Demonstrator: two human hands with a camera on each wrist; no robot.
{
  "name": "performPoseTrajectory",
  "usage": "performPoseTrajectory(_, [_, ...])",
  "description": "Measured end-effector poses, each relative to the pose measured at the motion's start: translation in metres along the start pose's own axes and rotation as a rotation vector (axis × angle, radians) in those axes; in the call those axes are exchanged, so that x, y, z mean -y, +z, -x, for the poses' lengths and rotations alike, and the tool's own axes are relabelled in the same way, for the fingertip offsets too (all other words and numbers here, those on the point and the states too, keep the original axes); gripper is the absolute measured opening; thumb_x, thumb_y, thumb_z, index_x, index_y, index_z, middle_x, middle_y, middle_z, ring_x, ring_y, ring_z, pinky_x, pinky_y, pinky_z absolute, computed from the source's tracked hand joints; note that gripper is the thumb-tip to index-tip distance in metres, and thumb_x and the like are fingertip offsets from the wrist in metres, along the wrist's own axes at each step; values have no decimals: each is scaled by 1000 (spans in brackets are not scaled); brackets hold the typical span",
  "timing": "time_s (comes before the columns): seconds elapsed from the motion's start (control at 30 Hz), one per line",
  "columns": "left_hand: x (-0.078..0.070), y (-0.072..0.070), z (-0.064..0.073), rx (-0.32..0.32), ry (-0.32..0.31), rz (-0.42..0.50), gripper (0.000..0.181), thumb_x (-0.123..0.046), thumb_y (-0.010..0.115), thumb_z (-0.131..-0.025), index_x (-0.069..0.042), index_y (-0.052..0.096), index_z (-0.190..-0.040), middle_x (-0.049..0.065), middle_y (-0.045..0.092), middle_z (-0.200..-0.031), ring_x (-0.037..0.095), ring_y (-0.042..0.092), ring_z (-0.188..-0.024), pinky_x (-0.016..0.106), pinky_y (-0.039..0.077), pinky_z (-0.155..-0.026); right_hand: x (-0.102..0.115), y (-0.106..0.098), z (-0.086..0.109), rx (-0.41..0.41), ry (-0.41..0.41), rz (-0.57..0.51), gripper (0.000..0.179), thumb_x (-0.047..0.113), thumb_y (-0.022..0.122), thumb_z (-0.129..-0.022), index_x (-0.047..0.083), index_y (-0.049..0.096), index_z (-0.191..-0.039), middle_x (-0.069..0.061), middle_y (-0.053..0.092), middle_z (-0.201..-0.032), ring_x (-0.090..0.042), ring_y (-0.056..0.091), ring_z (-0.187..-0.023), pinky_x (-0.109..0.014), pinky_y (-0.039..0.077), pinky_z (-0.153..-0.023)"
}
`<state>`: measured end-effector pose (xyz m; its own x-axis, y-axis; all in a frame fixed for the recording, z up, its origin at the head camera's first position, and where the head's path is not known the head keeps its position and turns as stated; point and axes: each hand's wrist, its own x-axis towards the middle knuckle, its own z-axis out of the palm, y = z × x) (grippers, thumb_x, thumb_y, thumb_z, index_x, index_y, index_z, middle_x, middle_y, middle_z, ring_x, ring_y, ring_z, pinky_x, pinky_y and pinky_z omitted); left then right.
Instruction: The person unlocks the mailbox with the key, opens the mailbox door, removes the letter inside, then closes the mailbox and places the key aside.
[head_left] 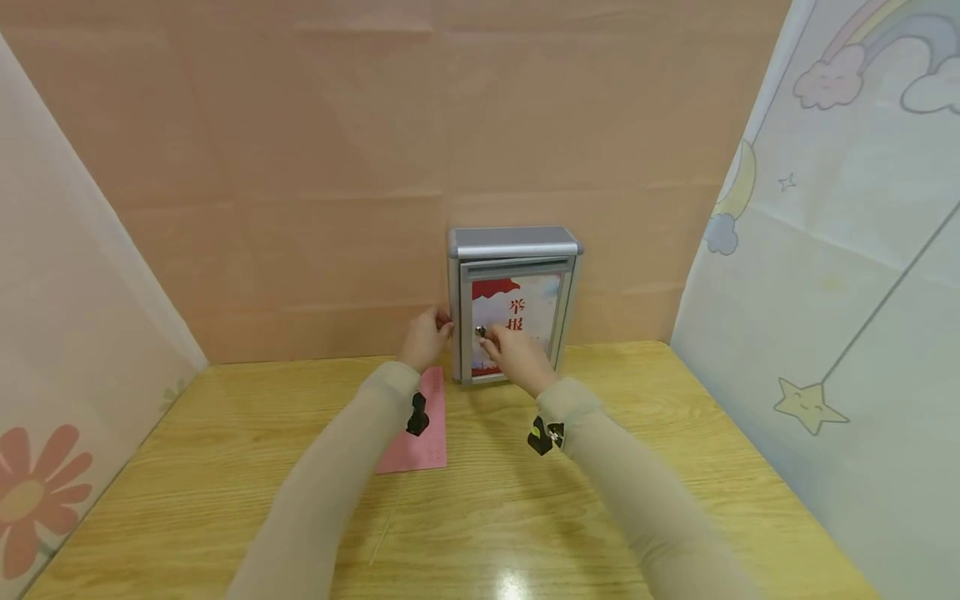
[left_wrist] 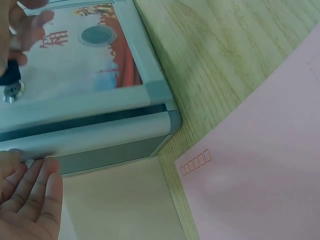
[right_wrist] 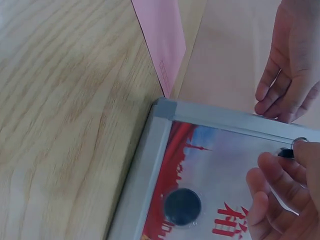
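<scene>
Right hand pinches a black key at the metal box's lock; left hand, fingers loosely bent, touches the box's edge.

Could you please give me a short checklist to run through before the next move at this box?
1. Right hand pinching the black-headed key: ok.
2. Key fully seated in the lock: cannot tell; fingers cover part of it.
3. Left hand firmly holding the box's edge: cannot tell; it is at the edge, grip unclear.
4. Door fully closed: not ok; a gap shows on the lock side.
5. Box upright on the table: ok.
</scene>
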<state>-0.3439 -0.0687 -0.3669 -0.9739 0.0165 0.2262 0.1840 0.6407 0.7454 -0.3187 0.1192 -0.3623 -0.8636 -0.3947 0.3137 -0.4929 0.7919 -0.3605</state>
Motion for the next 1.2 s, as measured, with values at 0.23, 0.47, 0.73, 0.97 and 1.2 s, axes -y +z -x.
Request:
performPoseTrajectory(0.23, [0, 0, 1, 4, 10, 8, 19, -19, 55, -99, -4, 57, -110, 12, 65, -100, 22, 61, -86, 34, 51, -72, 0, 10, -11, -49, 45, -74, 21, 29, 52, -101, 12, 56, -90, -1, 58, -68, -12, 47, -51, -25, 36, -47])
performPoseTrajectory(0.47, [-1, -1, 2, -2, 5, 28, 18, -17, 55, -99, -3, 57, -111, 13, 64, -102, 23, 62, -87, 34, 51, -73, -2, 14, -15, -11, 88, -141, 23, 32, 49, -102, 12, 56, -93, -3, 61, -71, -14, 50, -53, -26, 38, -46])
performPoseTrajectory(0.73, [0, -1, 2, 2, -9, 23, 19, -18, 55, -99, -4, 57, -112, 12, 65, -103, 22, 62, -87, 34, 51, -75, -11, 15, -17, 129, 207, -445, 38, 38, 46, -102, 3, 60, -107, -17, 68, -92, -34, 67, -82, -28, 50, -58])
performPoseTrajectory(0.97, [-1, -1, 3, 1, -8, 21, 20, -19, 55, -100, -4, 57, -112, 12, 65, -102, 23, 61, -89, 34, 50, -76, -12, 13, -15, 221, 351, -855, 33, 19, 45, -103, -5, 56, -123, -20, 66, -109, -13, 65, -74, -31, 55, -68])
performPoseTrajectory(1.2, [-1, -2, 3, -2, 2, 15, 19, -18, 55, -99, -3, 57, -111, 12, 65, -102, 24, 62, -89, 34, 50, -76, -10, 15, -15, 232, 487, -1166, 42, 30, 41, -105, -5, 53, -124, -3, 63, -93, -8, 61, -71, -22, 50, -63])
